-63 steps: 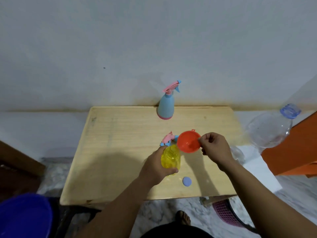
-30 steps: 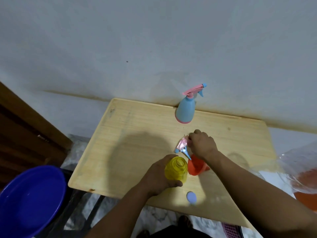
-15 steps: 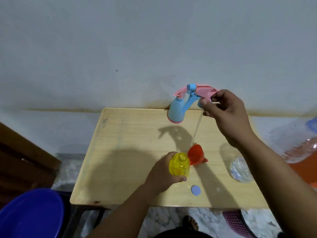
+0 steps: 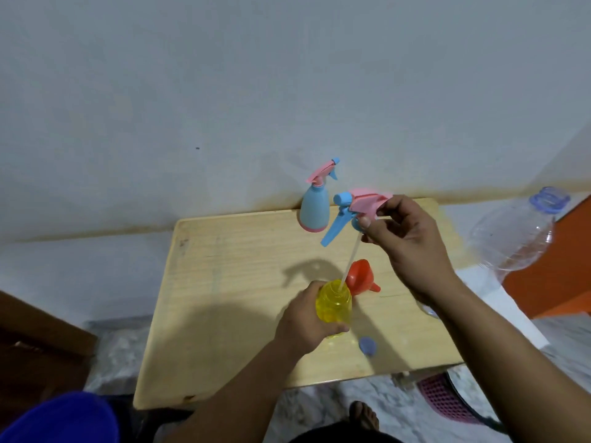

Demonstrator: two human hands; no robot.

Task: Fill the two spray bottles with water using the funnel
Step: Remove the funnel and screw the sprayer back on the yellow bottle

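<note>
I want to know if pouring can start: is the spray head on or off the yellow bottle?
Off. The right hand holds the spray head above the yellow bottle, only its tube tip at the neck.

funnel (image 4: 359, 276) lies on table (image 4: 230, 282), just right of near bottle (image 4: 333, 305).

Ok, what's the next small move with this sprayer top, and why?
Probably lower the sprayer head straight down. The right hand holds it above the yellow bottle, with its dip tube tip at the mouth; the left hand steadies the bottle, and the funnel lies aside.
</note>
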